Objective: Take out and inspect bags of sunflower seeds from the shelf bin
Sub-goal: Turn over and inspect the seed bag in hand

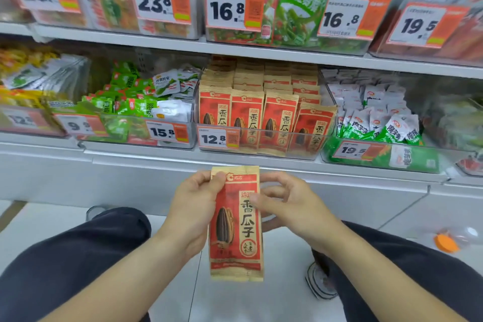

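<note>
A red and tan bag of sunflower seeds (236, 225) hangs upright in front of me, below the shelf. My left hand (192, 206) pinches its top left corner between thumb and fingers. My right hand (285, 204) holds the bag's right edge, thumb on the front and fingers curled behind it. Above, the clear shelf bin (264, 144) holds several rows of the same bags (281, 117), standing upright behind a 12.8 price tag (218, 138).
Neighbouring bins hold green snack packs (125, 107) on the left and white and green packs (379, 123) on the right. A higher shelf (235, 49) carries more bins with price tags. My knees in dark trousers flank the bag; an orange-capped object (447, 242) lies on the floor at right.
</note>
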Available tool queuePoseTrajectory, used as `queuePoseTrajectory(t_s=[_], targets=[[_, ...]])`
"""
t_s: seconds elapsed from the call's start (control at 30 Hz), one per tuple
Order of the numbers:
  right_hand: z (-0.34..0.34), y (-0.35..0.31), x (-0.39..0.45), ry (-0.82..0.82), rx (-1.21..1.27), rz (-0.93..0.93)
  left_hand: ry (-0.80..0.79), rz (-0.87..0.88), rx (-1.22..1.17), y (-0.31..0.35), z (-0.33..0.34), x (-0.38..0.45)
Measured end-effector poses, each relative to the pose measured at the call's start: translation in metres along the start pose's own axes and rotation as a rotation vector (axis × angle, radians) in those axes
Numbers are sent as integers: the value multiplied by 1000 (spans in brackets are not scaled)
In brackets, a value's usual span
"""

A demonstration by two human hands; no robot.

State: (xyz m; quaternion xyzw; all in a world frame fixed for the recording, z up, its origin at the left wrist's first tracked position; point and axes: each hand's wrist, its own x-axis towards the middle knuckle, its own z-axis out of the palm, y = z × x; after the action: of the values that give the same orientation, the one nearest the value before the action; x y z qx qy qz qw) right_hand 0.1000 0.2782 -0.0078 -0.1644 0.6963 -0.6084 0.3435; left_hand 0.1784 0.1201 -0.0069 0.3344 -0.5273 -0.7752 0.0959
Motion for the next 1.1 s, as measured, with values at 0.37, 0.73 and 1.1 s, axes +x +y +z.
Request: queuePoseTrajectory(t_s=[0.37, 0.73, 1.1], targets=[[37, -27, 42, -57, 44, 72, -151, -45, 365, 24, -63, -9], [101, -1, 116, -448, -243, 247, -24, -280, 409, 23, -134, 39], [172, -5, 233, -662, -265, 188, 55, -259, 425, 54, -219, 118]])
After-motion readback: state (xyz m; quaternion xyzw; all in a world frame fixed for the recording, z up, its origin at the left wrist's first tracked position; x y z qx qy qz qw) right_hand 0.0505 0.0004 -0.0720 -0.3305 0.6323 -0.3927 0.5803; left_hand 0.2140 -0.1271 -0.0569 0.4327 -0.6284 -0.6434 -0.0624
